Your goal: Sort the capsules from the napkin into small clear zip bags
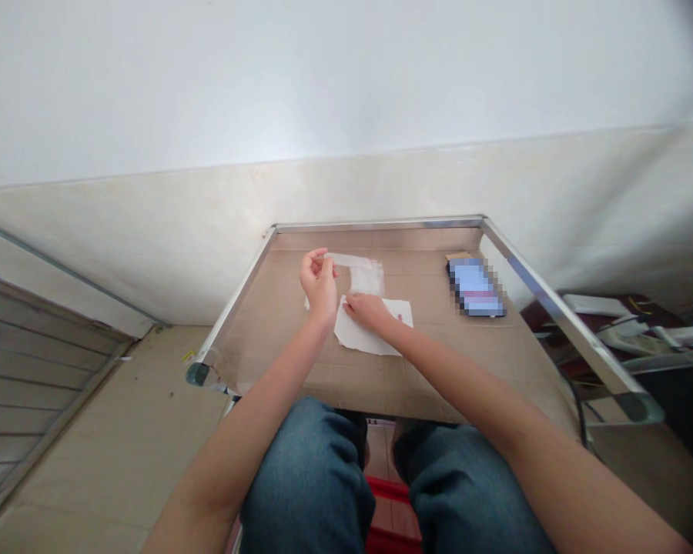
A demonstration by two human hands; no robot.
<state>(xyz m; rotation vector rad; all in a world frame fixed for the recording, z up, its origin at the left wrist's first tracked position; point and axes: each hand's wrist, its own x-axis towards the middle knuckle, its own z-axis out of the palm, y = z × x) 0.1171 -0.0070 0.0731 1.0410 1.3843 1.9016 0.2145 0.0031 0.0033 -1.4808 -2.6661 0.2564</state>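
A strip of clear film (349, 260) is stretching sideways from the person's left hand (319, 282), which is pinching its near end between thumb and curled fingers, raised just above the worktop (439, 369). The strip's far end is running into a cloudy translucent piece of plastic (368, 278), and I cannot tell whether the two are one piece. That plastic is hanging just behind a crinkled white paper sheet (365, 331) lying on the cardboard surface of the worktop, and the two are nearly touching.

The right hand (368, 311) is pressing down on the sheet, its fingers (349, 305) lying together and pointing toward the left hand, holding nothing up off the surface. A small red mark (400, 317) is showing near the sheet's far right corner.

A steel frame (381, 224) is edging the worktop. Off to the right, a phone (474, 287) with a pixelated screen is lying on the cardboard, well apart from both hands. The person's knees in blue jeans (306, 481) are sitting below the near edge, with a red plastic crate (386, 492) between them. A dark shelf (554, 315) is holding white items beyond the right edge.
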